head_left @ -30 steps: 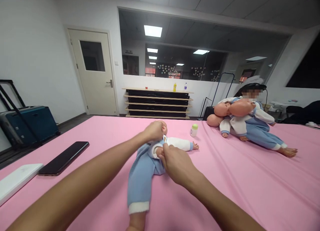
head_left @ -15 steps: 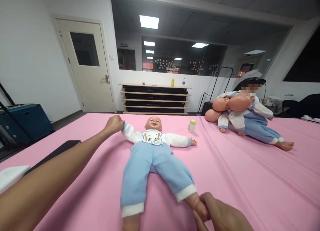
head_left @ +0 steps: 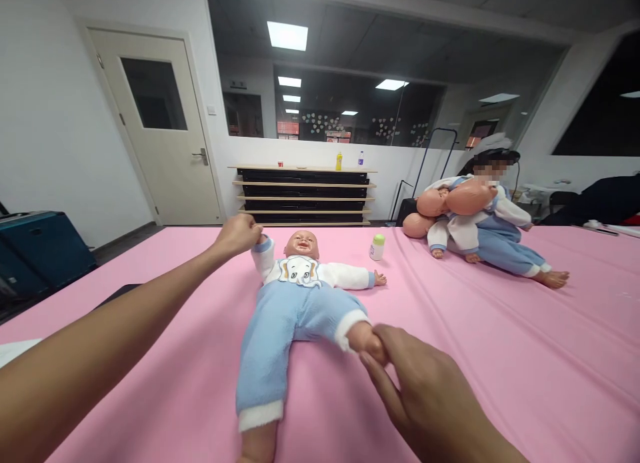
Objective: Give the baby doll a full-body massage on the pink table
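Observation:
A baby doll point(head_left: 300, 276) in a white top with an elephant face and light-blue trousers lies on its back on the pink sheet point(head_left: 450, 369). My left hand point(head_left: 241, 233) is closed around the doll's hand on the left side, holding that arm bent upward. Lower down, my right hand point(head_left: 417, 369) grips the doll's foot on the right side, and that leg is bent and lifted. The doll's other arm lies stretched out to the right, and its other leg points toward me. A small white bottle with a green cap point(head_left: 377, 247) stands beyond the outstretched arm.
More dolls in similar clothes point(head_left: 465, 216) are piled at the right, with a person in a white cap point(head_left: 493, 156) behind them. A dark flat object point(head_left: 117, 292) lies partly behind my left forearm. A blue suitcase point(head_left: 47, 256) stands at left; low shelves point(head_left: 303, 183) line the back.
My right hand has raised the doll's foot up and toward its body, bending the leg. My left hand has lifted the doll's arm from outstretched to bent upward. The view has shifted slightly.

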A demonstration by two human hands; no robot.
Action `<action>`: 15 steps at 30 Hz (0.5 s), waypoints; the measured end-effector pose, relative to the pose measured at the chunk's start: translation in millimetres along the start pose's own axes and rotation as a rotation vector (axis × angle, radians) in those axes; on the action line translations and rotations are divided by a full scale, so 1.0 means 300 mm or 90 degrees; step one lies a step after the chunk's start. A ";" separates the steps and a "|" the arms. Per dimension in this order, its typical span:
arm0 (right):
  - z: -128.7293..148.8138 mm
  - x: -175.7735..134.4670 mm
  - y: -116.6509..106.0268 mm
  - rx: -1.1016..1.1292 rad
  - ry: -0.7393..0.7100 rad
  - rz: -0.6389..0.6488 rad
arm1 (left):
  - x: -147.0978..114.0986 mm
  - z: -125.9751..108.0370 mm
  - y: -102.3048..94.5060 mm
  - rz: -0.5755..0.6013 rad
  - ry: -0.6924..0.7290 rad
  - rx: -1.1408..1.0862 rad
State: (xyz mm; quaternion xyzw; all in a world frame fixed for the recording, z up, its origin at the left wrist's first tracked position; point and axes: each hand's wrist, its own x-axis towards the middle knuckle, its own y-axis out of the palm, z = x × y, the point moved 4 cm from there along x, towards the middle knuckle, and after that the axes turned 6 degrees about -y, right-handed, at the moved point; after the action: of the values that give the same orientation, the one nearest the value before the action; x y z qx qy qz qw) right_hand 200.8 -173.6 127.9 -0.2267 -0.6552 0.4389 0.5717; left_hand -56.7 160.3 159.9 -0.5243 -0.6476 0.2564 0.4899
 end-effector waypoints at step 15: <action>0.065 0.017 0.019 -0.017 -0.001 0.072 | -0.005 0.031 -0.028 -0.010 -0.068 -0.079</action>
State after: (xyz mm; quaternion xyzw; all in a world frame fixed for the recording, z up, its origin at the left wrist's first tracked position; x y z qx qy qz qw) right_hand 179.8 -172.9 126.7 -0.2707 -0.6474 0.4621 0.5422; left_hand -68.8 158.0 162.9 -0.5338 -0.6917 0.2397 0.4233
